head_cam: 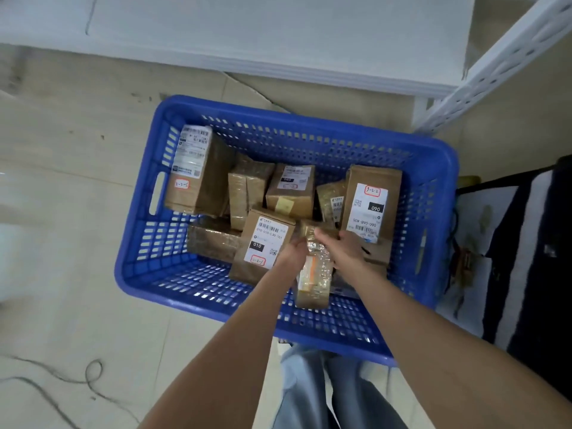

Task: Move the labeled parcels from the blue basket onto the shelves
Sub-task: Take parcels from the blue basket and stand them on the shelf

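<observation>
A taped parcel, brown and glossy with clear tape, sits tilted in the near middle of the basket. It is unclear whether its near end rests on the bottom. The left hand curls round its far left edge. The right hand clasps its right side, thumb across the top. Using both hands probably steadies it for lifting, or for turning it to find a label, since none shows. Just left lies the 010 parcel, label up. To the right, the 090 parcel leans against the wall. More parcels crowd the far side, so most of the job looks undone. A white shelf runs beyond the basket. A cable loops on the floor, near left.
</observation>
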Motion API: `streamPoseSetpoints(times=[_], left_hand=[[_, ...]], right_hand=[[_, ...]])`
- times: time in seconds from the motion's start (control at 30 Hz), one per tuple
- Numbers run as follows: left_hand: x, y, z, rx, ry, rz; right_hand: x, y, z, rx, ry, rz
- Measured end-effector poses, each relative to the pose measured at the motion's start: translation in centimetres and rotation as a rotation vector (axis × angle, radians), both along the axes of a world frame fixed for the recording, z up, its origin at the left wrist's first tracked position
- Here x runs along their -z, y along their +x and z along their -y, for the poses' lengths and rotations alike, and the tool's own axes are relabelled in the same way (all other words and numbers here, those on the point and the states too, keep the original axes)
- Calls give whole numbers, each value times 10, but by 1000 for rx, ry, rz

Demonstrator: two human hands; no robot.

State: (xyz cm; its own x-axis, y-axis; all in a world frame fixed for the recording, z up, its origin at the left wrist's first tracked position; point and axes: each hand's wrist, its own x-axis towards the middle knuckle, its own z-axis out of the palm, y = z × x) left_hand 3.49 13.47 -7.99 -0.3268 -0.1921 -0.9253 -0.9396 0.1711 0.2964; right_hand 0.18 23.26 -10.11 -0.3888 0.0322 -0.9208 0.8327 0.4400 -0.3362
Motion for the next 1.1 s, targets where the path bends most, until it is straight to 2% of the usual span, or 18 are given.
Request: streamPoseSetpoints(times=[0.1, 0.23, 0.3, 0.43, 0.6, 0.77, 0.9, 1.0, 1.1], left_hand=[[-40, -4, -2, -70, 55, -92], [-99, -7, -4, -80, 36, -226], [-132, -8, -4, -75, -1, -281], [-207, -19, 12, -47, -59, -393], [-288, -35, 53, -33, -256, -408], [-372, -41, 70, 7, -208, -396], [-440, -40, 73, -62, -80, -420], [-481, -38, 79, -118, 36, -477], [-513, -40, 85, -100, 14, -555]], right_hand=[[-28, -3, -5, 176, -62, -18], [-76, -13, -4, 292, -14, -71], [-101, -18, -7, 316, -29, -130], [-197, -28, -4, 390, -75, -209], [-288, -45, -14, 413, -269, -296], [-381, -65, -16, 392, -359, -293], [-443, -74, -20, 460, -478, -300], [-478, -74, -25, 504, -610, -293], [-503, -73, -26, 508, -682, -267]])
